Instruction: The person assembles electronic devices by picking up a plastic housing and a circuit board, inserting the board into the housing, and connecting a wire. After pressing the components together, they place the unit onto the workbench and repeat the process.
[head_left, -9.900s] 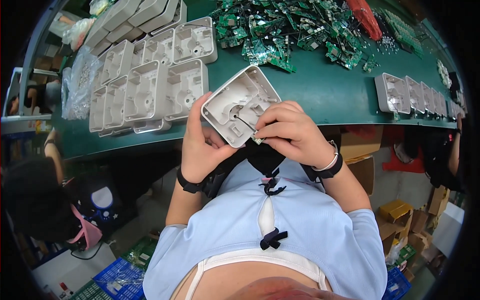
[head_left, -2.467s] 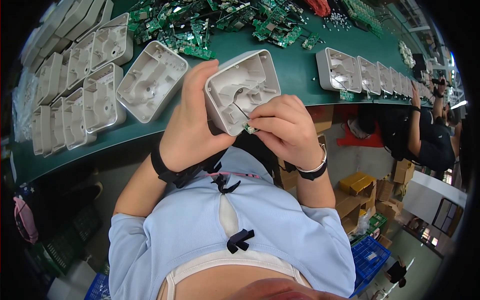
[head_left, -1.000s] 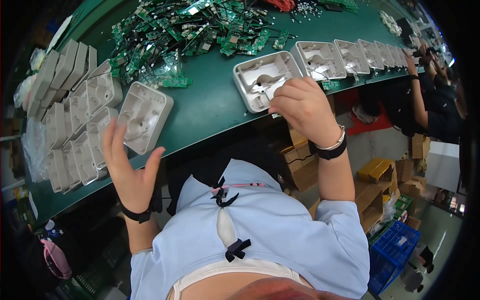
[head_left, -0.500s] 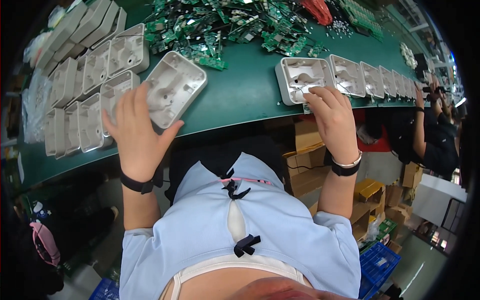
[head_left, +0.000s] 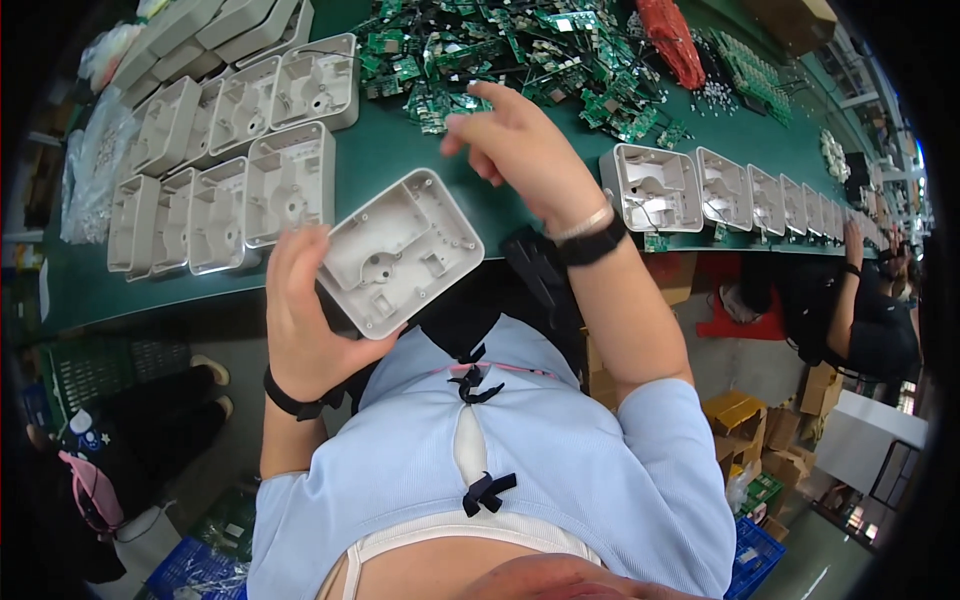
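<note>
A light grey plastic housing (head_left: 440, 235), its hollow side facing up, is tilted over the front edge of the table. My left hand (head_left: 310, 325) grips it at its left side, thumb along the lower corner and fingers by the left wall. My right hand (head_left: 525, 150) hovers above the table just short of a heap of green circuit boards (head_left: 550, 60) with black wires. Its index finger stretches out to the left and the others are loosely bent; I see nothing in it.
More grey housings (head_left: 290, 185) stand in rows and stacks at the left. Another row of housings (head_left: 655, 190) with boards by their front edges runs off to the right. A red bag (head_left: 672, 45) and small white parts (head_left: 715, 97) lie behind. A co-worker's arm (head_left: 848, 285) shows at far right.
My right hand has left the row of housings on the right and swung left and up to the circuit boards. My left hand has lifted the housing and brought it nearer to me.
</note>
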